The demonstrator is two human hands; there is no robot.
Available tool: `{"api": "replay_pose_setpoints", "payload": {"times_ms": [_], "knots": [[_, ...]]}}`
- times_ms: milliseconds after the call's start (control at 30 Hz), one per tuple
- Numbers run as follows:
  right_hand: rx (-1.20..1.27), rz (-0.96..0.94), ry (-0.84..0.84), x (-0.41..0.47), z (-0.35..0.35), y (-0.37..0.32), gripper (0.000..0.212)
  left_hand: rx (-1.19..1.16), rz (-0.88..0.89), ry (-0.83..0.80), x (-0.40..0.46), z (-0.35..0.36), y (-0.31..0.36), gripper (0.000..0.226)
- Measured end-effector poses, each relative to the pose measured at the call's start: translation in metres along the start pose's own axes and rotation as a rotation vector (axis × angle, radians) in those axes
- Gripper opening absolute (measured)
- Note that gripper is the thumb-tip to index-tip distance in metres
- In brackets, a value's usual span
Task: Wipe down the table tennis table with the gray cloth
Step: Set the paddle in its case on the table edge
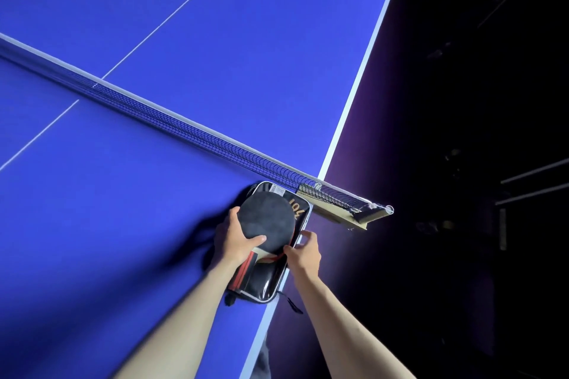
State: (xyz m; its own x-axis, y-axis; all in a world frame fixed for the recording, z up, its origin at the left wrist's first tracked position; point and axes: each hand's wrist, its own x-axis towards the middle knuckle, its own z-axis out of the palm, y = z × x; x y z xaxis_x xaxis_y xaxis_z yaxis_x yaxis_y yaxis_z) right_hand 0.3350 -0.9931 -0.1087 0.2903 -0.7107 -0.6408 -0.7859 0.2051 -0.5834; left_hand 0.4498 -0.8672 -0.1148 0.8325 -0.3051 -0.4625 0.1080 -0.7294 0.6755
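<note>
A blue table tennis table (191,49) with white edge lines fills most of the view, and a dark mesh net with a white top band (172,115) crosses it from the left edge down to a metal net post and clamp (358,209) at the table's right side. Just on the near side of the net, at the right edge of the table, lies a black zippered paddle case with red stripes and a grey border (271,264), lying open. On top of it rests a table tennis paddle with a dark round rubber face (266,221) and a wooden handle with red and black bands.

The left hand (235,240) grips the paddle's blade from the left, thumb laid on the rubber face and fingers curled round its rim. The right hand (303,251) pinches the right edge of the case beside the paddle's neck, fingers bent tight on the border.

No gray cloth can be made out in view, neither in the fingers nor on the table near them. Beyond the table's right edge the room is dark.
</note>
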Motion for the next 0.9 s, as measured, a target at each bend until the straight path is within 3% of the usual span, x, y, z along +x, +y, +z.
{"api": "replay_pose_setpoints", "payload": {"times_ms": [167,300,400,633,733,900], "knots": [[-0.039,-0.020,-0.026,-0.003,-0.001,-0.003,0.053,0.044,-0.005,-0.037,0.004,0.006,-0.002,0.104],[-0.250,-0.165,-0.092,-0.014,-0.018,-0.001,0.050,0.122,0.027,-0.065,-0.008,-0.003,-0.005,0.108],[-0.474,-0.292,-0.081,-0.034,-0.038,0.005,0.040,0.339,0.070,-0.013,-0.038,-0.019,0.001,0.093],[-0.771,-0.570,0.027,-0.099,-0.086,0.037,0.024,0.567,0.245,0.021,-0.136,-0.043,0.001,0.026],[-0.793,-0.656,0.046,-0.138,-0.105,0.065,0.022,0.613,0.295,0.036,-0.192,-0.049,-0.008,0.016],[-0.812,-0.767,0.051,-0.200,-0.125,0.125,0.019,0.675,0.338,0.092,-0.296,-0.050,-0.042,0.019]]}}
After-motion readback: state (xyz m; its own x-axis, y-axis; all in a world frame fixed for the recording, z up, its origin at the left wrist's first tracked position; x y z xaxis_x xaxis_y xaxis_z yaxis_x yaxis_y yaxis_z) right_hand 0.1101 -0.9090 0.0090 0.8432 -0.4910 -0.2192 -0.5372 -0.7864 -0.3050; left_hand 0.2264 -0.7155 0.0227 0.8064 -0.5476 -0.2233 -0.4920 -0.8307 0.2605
